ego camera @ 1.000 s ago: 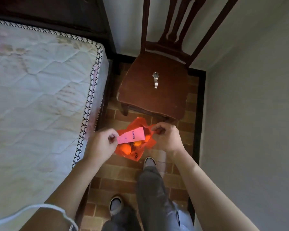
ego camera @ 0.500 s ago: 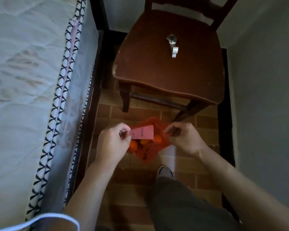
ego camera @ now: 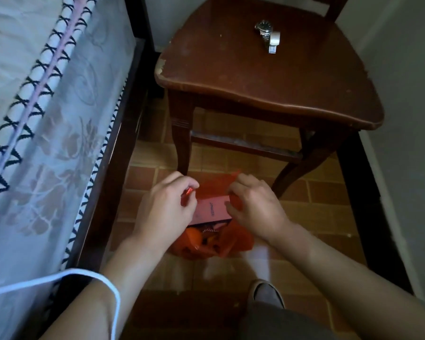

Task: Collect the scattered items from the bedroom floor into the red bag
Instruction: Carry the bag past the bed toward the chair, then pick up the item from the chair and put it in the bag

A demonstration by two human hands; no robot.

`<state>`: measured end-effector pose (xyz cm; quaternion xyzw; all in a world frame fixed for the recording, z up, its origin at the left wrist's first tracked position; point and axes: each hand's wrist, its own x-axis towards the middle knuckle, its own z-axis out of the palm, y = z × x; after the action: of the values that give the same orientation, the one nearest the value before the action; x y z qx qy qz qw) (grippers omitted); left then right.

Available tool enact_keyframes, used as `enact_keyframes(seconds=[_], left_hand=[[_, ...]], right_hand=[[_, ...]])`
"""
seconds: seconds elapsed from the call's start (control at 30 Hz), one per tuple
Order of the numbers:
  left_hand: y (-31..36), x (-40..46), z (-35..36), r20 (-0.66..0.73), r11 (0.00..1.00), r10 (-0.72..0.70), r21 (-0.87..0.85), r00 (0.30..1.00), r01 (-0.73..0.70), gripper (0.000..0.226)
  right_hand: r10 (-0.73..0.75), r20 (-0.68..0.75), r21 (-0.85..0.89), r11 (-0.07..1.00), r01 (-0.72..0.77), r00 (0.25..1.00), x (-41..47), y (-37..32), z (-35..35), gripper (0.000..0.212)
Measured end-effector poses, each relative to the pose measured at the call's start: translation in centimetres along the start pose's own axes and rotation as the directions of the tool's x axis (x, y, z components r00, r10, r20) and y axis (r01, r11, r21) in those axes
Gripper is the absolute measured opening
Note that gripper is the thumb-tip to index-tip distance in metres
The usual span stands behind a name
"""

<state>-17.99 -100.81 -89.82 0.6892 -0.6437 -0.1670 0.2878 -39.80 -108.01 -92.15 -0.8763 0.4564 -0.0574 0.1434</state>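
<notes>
Grip: left hand [ego camera: 166, 207] pinches the bag's [ego camera: 233, 238] red rim; right hand [ego camera: 254, 208] pinches the opposite rim, likely to spread the mouth.
Box: pink box [ego camera: 210, 211] lies across the mouth between both hands, not yet dropped in.
Bag: on the brick floor [ego camera: 314, 200], before the chair [ego camera: 268, 77]; orange items inside.
Chair: watch [ego camera: 266, 33] on seat, off the floor.
Bed: mattress [ego camera: 47, 106] at left.

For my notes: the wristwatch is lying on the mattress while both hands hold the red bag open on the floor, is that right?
Not quite: the head view shows the wristwatch lying on the chair seat, not the mattress. Both the left hand and right hand do hold the red bag on the floor.
</notes>
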Motion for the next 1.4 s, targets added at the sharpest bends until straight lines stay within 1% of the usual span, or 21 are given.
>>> enact_keyframes(seconds=[0.1, 0.2, 0.27, 0.33, 0.47, 0.53, 0.63, 0.7, 0.73, 0.8, 0.9, 0.93, 0.97, 1.07, 1.2, 1.23, 1.27, 1.3, 1.33, 1.4], left_hand=[[-2.6, -1.2, 1.1, 0.075, 0.995, 0.037, 0.093, 0.996, -0.044, 0.023], [-4.0, -1.9, 2.3, 0.171, 0.984, -0.003, 0.177, 0.985, -0.027, 0.040], [-4.0, -2.2, 3.3, 0.261, 0.974, -0.018, 0.222, 0.965, -0.041, 0.054], [-3.6, -2.4, 4.1, 0.331, 0.968, -0.032, 0.246, 0.943, -0.053, 0.062], [-3.6, -2.4, 4.8, 0.351, 0.965, -0.075, 0.261, 0.933, -0.021, 0.065], [-3.7, -2.5, 5.2, 0.382, 0.962, -0.088, 0.273, 0.920, -0.021, 0.066], [-4.0, -3.3, 5.8, 0.464, 0.944, -0.131, 0.327, 0.876, -0.032, 0.068], [-3.8, -3.8, 6.1, 0.476, 0.926, -0.147, 0.375, 0.867, -0.048, 0.067], [-3.5, -3.9, 6.2, 0.462, 0.919, -0.132, 0.388, 0.877, -0.065, 0.065], [-2.5, -4.0, 6.6, 0.434, 0.910, -0.058, 0.394, 0.899, -0.131, 0.063], [-1.5, -3.4, 8.0, 0.434, 0.872, 0.111, 0.388, 0.894, -0.297, 0.064], [-1.5, -3.1, 8.7, 0.450, 0.863, 0.127, 0.390, 0.884, -0.322, 0.065], [-1.8, -2.8, 9.3, 0.473, 0.862, 0.110, 0.393, 0.874, -0.321, 0.065], [-3.7, -2.3, 10.8, 0.553, 0.856, -0.017, 0.439, 0.833, -0.274, 0.067], [-6.4, -2.7, 11.6, 0.635, 0.826, -0.093, 0.479, 0.767, -0.297, 0.067], [-6.9, -2.9, 11.7, 0.646, 0.827, -0.106, 0.480, 0.756, -0.294, 0.066], [-7.4, -3.0, 11.7, 0.654, 0.829, -0.112, 0.477, 0.748, -0.293, 0.064], [-7.7, -3.2, 11.6, 0.661, 0.829, -0.107, 0.472, 0.743, -0.301, 0.062], [-8.0, -3.3, 11.5, 0.669, 0.824, -0.094, 0.468, 0.738, -0.319, 0.059], [-7.8, -3.2, 11.0, 0.675, 0.813, -0.041, 0.451, 0.737, -0.368, 0.054]], right_hand=[[0.000, -0.037, -0.096, 0.995, -0.003, 0.999, -0.5, 0.1, 4.1, 0.027], [0.016, -0.024, -0.119, 0.993, -0.018, 1.000, -1.6, 0.5, 6.9, 0.032], [0.006, 0.019, -0.114, 0.993, -0.004, 1.000, -2.7, 0.7, 8.1, 0.034], [0.036, 0.038, -0.070, 0.997, -0.033, 0.999, -3.5, 1.1, 8.6, 0.038], [0.090, 0.099, -0.029, 0.996, -0.087, 0.991, -4.0, 2.0, 8.8, 0.056], [0.093, 0.139, -0.016, 0.996, -0.092, 0.986, -4.1, 2.3, 9.4, 0.059], [0.108, 0.223, 0.015, 0.993, -0.114, 0.969, -4.7, 2.6, 10.7, 0.063], [0.122, 0.277, 0.026, 0.991, -0.134, 0.953, -5.3, 2.9, 11.4, 0.066], [0.126, 0.295, 0.030, 0.990, -0.141, 0.947, -5.7, 3.0, 11.7, 0.068], [0.117, 0.331, 0.060, 0.988, -0.145, 0.936, -6.1, 3.1, 12.2, 0.071], [0.075, 0.388, 0.113, 0.985, -0.128, 0.919, -6.6, 2.8, 12.8, 0.073], [0.059, 0.404, 0.136, 0.983, -0.123, 0.913, -6.7, 2.6, 12.9, 0.072], [0.044, 0.419, 0.157, 0.980, -0.120, 0.907, -6.8, 2.2, 12.9, 0.070], [-0.001, 0.455, 0.160, 0.984, -0.081, 0.890, -7.3, 1.4, 13.0, 0.062], [-0.044, 0.546, 0.132, 0.991, -0.034, 0.837, -8.1, 0.3, 12.8, 0.039], [-0.062, 0.538, 0.114, 0.994, 0.000, 0.840, -8.2, 0.1, 12.6, 0.034], [-0.085, 0.497, 0.093, 0.995, 0.044, 0.864, -8.3, -0.2, 12.3, 0.031], [-0.117, 0.417, 0.078, 0.993, 0.092, 0.901, -8.2, -0.4, 12.0, 0.030], [-0.159, 0.302, 0.077, 0.987, 0.142, 0.940, -7.9, -0.6, 11.8, 0.031], [-0.214, 0.069, 0.096, 0.974, 0.207, 0.974, -7.0, -0.9, 11.4, 0.032]])
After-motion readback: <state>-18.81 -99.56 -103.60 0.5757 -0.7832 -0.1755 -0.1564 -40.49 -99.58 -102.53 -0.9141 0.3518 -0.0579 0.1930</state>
